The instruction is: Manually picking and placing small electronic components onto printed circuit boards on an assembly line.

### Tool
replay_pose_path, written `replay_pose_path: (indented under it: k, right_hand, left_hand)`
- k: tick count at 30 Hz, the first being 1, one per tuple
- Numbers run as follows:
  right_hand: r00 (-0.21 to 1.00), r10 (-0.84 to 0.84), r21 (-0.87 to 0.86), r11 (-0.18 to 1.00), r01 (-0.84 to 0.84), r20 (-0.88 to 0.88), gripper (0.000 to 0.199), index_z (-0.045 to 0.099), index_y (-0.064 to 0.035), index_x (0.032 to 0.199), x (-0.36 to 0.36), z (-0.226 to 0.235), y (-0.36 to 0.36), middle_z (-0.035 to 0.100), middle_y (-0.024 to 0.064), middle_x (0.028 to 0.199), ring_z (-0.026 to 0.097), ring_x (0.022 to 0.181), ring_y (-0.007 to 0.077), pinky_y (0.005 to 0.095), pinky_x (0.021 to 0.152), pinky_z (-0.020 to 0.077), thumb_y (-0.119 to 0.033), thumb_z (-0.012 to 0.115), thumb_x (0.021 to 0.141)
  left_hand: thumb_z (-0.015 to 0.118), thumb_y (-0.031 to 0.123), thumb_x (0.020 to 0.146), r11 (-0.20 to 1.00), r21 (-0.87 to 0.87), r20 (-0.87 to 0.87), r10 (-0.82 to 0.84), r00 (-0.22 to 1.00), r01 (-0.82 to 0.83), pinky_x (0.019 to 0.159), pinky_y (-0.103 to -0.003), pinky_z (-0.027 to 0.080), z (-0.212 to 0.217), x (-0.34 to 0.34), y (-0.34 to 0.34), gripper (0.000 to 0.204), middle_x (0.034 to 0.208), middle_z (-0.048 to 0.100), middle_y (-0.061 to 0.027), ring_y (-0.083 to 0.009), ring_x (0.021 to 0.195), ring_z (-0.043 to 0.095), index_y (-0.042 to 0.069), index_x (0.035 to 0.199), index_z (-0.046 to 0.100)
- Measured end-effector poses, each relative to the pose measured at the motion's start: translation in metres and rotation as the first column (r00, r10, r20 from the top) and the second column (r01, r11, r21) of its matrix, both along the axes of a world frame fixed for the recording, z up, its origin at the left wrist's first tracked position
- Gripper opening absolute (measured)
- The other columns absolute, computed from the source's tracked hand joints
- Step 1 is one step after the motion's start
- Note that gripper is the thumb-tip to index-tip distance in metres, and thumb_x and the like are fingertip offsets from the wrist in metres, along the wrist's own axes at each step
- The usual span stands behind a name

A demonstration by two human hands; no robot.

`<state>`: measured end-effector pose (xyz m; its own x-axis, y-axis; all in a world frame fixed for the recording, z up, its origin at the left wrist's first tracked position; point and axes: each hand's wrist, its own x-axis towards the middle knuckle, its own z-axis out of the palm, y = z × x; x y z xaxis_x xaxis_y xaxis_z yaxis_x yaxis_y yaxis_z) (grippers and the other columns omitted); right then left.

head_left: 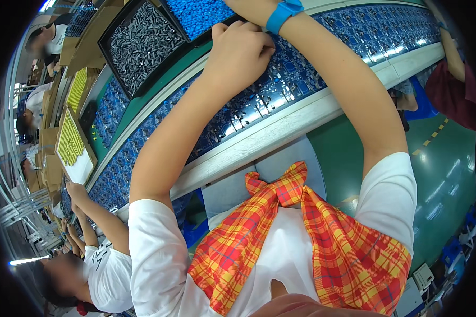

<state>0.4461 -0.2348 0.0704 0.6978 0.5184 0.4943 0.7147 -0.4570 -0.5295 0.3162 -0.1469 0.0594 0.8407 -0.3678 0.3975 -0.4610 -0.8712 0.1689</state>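
My left hand (240, 53) is curled, fingers closed, over blue circuit boards (280, 90); grip contents unclear. Right hand (248, 8) is cropped, state unreadable. Risk: my forearm brushing loose parts off.

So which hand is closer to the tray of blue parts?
Right. The right hand reaches the edge of the tray of blue parts; the left hand rests fisted below it on the blue circuit boards.

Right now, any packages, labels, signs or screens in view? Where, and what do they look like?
No signs or screens.
Black tray of grey parts: upper left, rectangular.
Tray of blue parts: top centre, beside it.
Cardboard boxes of yellow-green parts: left, flat, brown.
Cardboard boxes: far left, stacked.
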Motion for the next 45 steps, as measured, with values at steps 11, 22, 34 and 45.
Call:
replay_pose_path:
  k: [11,22,34,45]
  right_hand:
    - [1.000,0.002,0.105,0.994,0.001,-0.029,0.022,0.075,-0.0033,0.093,-0.017,0.023,-0.002,0.072,0.0181,0.096,0.067,0.093,0.0354,0.0442,0.084,0.0531,-0.016,0.058,0.092]
    - [0.994,0.050,0.259,0.963,-0.074,0.097,0.015,0.072,-0.0025,0.095,-0.015,0.013,0.003,0.071,0.0155,0.091,0.068,0.087,0.0314,0.0404,0.079,0.0535,-0.014,0.063,0.093]
    - [0.972,0.200,-0.050,0.977,-0.207,-0.128,0.011,0.070,-0.0022,0.097,-0.052,0.019,-0.094,0.071,0.0137,0.091,0.068,0.085,0.0299,0.0377,0.076,0.0542,-0.010,0.065,0.091]
    - [0.973,0.229,-0.385,0.897,-0.218,-0.020,0.011,0.069,-0.0044,0.100,-0.065,0.000,-0.117,0.070,0.0106,0.096,0.068,0.088,0.0292,0.0360,0.079,0.0550,-0.005,0.065,0.090]
  left_hand:
    - [0.070,0.017,0.083,1.000,-0.024,0.054,0.015,0.998,-0.014,0.088,-0.045,0.036,-0.007,-0.004,0.002,0.008,0.090,0.066,-0.0033,-0.0225,0.098,0.061,0.016,0.084,0.078]
    - [0.069,0.016,0.084,0.998,-0.036,0.084,-0.057,0.995,0.061,0.087,-0.045,0.037,-0.010,0.001,0.004,0.008,0.092,0.067,-0.0042,-0.0233,0.097,0.062,0.015,0.085,0.077]
    - [0.069,0.027,0.086,0.929,-0.014,-0.197,0.359,0.912,-0.369,0.084,-0.051,0.044,0.072,-0.010,0.093,0.028,0.109,0.067,-0.0081,-0.0300,0.106,0.060,0.012,0.110,0.070]
    - [0.061,0.029,0.095,0.872,0.116,0.126,0.461,0.878,-0.475,0.088,-0.043,0.045,0.008,0.001,0.181,0.021,0.102,0.072,-0.0040,-0.0268,0.098,0.068,0.016,0.105,0.075]
